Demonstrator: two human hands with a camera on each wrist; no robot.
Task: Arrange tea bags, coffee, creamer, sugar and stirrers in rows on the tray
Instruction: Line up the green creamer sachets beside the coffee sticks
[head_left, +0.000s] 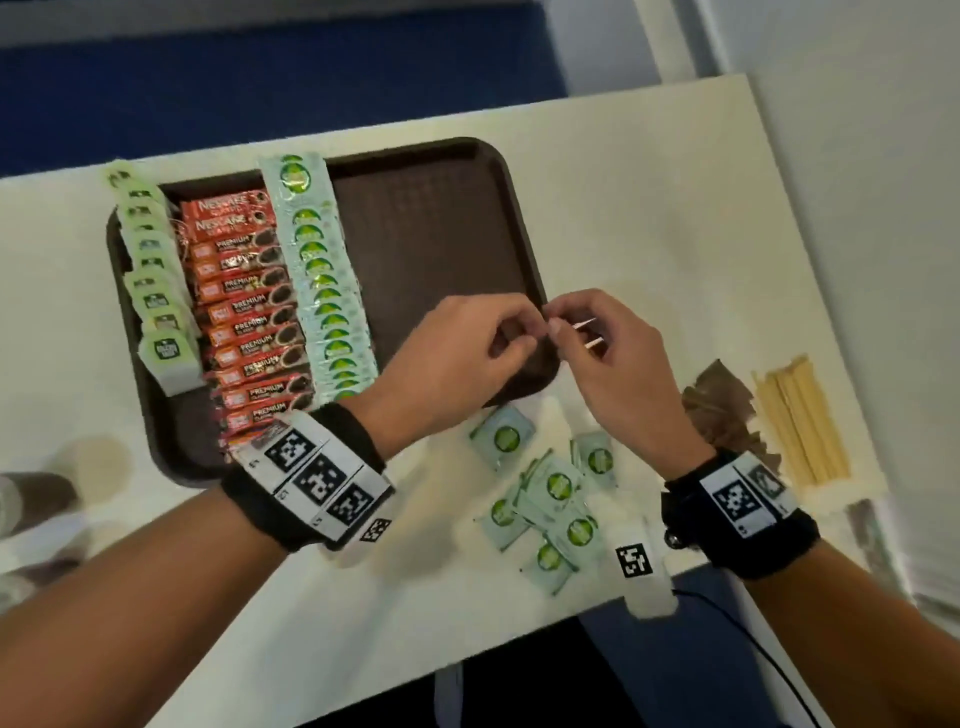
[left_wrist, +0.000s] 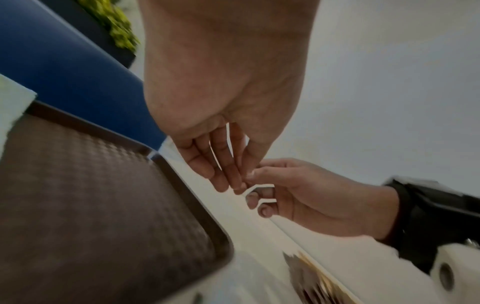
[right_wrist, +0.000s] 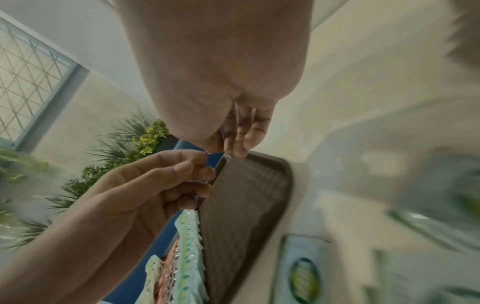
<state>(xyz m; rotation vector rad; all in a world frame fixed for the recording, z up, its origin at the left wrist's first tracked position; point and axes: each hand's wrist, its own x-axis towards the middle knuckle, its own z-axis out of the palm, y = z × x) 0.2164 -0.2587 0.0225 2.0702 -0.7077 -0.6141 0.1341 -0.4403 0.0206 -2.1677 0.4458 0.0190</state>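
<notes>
The brown tray (head_left: 441, 234) carries three rows on its left half: pale green tea bags (head_left: 156, 280), red coffee sachets (head_left: 249, 312) and pale blue creamer sachets (head_left: 327, 291). Its right half is bare. Both hands meet above the tray's right rim. My left hand (head_left: 530, 332) and right hand (head_left: 558, 325) each pinch thin white sachets (head_left: 589, 333), seen edge on. The wrist views show the white sachet edges (left_wrist: 259, 193) between the fingers of my right hand (left_wrist: 259, 185) and left hand (left_wrist: 233, 181). What kind of sachet they are is hidden.
Loose green-dotted sachets (head_left: 550, 493) lie on the white table (head_left: 649, 208) in front of the tray. Brown packets (head_left: 722, 410) and wooden stirrers (head_left: 800, 421) sit at the right. A blurred brown cup (head_left: 36, 499) stands at the left. The table's front edge runs close under my right wrist.
</notes>
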